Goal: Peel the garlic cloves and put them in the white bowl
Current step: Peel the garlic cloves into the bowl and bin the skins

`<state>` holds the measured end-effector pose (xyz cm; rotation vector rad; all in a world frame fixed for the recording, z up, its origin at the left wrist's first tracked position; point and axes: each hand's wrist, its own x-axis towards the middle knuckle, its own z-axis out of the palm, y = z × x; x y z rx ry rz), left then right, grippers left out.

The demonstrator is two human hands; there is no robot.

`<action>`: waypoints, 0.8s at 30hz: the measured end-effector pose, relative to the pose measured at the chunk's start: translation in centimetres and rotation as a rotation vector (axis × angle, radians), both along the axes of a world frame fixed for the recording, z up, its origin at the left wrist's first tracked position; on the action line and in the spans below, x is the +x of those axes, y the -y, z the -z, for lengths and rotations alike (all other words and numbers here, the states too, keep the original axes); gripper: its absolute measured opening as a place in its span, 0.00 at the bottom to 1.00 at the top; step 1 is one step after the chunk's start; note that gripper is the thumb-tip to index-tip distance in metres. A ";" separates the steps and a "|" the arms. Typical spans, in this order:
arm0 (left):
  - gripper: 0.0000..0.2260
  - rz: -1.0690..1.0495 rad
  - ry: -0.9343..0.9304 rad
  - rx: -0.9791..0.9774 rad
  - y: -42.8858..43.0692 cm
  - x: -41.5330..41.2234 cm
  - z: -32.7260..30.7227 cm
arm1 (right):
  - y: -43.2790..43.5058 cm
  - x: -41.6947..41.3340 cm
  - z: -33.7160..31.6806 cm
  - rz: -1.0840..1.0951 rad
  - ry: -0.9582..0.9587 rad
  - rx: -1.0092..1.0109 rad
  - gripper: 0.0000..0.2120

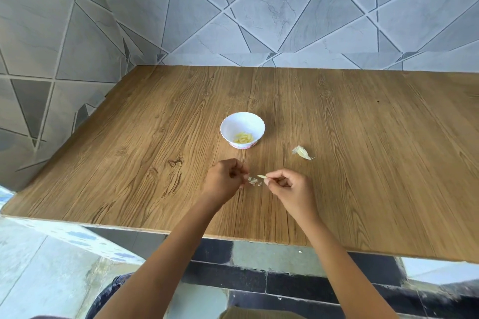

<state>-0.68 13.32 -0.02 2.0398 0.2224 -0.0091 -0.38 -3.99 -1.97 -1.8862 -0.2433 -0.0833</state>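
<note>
- Right hand (pixel 287 185) pinches a small pale garlic clove (pixel 261 176) over the brown wooden table (pixel 155 137).
- Left hand (pixel 224 180) curls close beside it; whether it holds anything, I cannot tell.
- Better to peel from the free tip, then reach to the scalloped white bowl (pixel 252 124).

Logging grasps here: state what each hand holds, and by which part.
Right hand pinches a garlic clove by one end. Left hand is curled beside peel scraps; any hold cannot be told.
</note>
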 end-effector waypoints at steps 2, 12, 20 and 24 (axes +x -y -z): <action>0.08 0.106 0.057 0.185 0.3 -0.2 -0.2 | 0.1 -0.1 0.0 -0.018 -0.038 0.052 0.09; 0.04 0.216 0.207 0.605 1.5 -0.6 -0.9 | 0.6 -0.4 -0.4 -0.043 -0.176 0.262 0.09; 0.10 0.232 0.226 0.614 1.5 -0.6 -0.9 | 0.7 -0.6 -0.3 -0.029 -0.213 0.310 0.07; 0.12 0.225 0.276 0.575 1.1 -0.4 -0.7 | 0.8 -0.6 -0.2 -0.034 -0.215 0.305 0.06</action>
